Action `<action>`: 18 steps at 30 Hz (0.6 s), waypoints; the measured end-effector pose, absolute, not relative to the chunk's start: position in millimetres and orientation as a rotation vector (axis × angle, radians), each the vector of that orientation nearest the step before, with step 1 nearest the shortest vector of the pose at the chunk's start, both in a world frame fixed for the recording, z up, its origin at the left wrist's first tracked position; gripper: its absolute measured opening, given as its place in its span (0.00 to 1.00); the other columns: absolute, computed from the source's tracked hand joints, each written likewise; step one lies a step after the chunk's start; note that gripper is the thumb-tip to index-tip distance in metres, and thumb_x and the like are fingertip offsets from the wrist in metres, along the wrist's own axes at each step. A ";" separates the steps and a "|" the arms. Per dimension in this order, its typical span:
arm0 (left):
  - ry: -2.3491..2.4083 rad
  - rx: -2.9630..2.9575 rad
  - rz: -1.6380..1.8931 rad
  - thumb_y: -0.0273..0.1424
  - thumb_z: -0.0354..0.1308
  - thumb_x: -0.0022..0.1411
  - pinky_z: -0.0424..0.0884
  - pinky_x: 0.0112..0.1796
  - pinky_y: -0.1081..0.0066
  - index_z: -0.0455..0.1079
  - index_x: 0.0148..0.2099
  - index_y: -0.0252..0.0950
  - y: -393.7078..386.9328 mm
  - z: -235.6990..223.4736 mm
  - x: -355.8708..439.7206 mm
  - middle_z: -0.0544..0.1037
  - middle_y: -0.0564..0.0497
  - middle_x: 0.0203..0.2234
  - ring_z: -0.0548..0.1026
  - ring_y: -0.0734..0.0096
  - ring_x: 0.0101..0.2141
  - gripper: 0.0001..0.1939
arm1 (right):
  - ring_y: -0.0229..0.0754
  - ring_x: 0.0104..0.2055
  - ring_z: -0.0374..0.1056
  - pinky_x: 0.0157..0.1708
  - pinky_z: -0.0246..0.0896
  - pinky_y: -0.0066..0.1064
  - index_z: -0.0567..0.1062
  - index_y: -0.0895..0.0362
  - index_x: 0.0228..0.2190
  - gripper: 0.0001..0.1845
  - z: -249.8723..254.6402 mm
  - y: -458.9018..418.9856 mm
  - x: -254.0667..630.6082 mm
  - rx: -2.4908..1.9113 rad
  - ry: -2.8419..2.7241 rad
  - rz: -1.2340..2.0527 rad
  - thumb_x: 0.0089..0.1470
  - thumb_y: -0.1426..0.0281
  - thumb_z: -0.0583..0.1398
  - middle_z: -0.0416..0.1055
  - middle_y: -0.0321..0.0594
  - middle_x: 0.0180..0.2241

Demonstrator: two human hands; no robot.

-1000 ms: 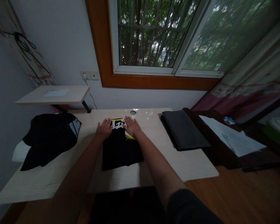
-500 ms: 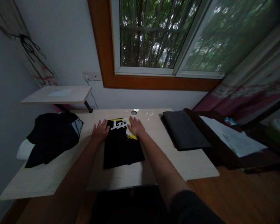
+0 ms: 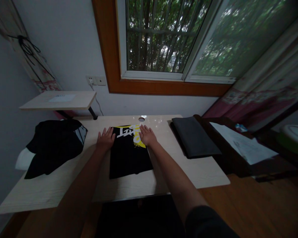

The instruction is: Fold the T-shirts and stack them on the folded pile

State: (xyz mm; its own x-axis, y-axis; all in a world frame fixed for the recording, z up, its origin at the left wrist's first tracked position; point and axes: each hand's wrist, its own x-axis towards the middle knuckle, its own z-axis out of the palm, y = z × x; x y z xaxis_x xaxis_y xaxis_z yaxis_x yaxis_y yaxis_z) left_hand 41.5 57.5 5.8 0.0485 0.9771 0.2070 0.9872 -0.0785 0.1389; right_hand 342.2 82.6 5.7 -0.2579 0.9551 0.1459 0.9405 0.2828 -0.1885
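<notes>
A folded black garment (image 3: 130, 162), likely a T-shirt, lies flat on the pale wooden desk (image 3: 169, 180), with white lettering and a yellow print along its far end. My left hand (image 3: 105, 140) rests flat at the garment's far left edge, fingers spread. At the far right edge, my right hand (image 3: 148, 136) lies flat with its fingers stretched out, partly over the yellow print. Neither hand grips the cloth.
A heap of black clothing (image 3: 57, 142) with a white piece under it sits on the desk's left side, near a small raised shelf (image 3: 57, 100). Dark grey folders (image 3: 193, 137) lie at the right. Beyond them, a paper sheet (image 3: 240, 142) rests on dark furniture.
My right hand has slid slightly to the right, uncovering more of the print. My left hand stays at the left edge. The view has shifted a little.
</notes>
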 end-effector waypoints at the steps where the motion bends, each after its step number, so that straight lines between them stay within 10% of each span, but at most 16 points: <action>1: -2.102 -2.234 -0.407 0.41 0.39 0.74 0.47 0.67 0.43 0.53 0.74 0.40 56.7 5.4 41.5 0.58 0.48 0.71 0.53 0.52 0.71 0.30 | 0.48 0.74 0.45 0.72 0.38 0.49 0.57 0.58 0.70 0.31 4.7 80.5 343.7 -1.752 -2.309 0.074 0.71 0.60 0.44 0.49 0.42 0.72; 18: -2.008 -2.259 -0.455 0.31 0.39 0.72 0.54 0.65 0.43 0.54 0.73 0.32 34.4 -0.4 34.3 0.62 0.41 0.69 0.59 0.49 0.69 0.30 | 0.49 0.72 0.52 0.70 0.44 0.48 0.66 0.60 0.65 0.27 2.6 32.0 365.2 -1.694 -2.239 -0.006 0.69 0.66 0.50 0.58 0.47 0.69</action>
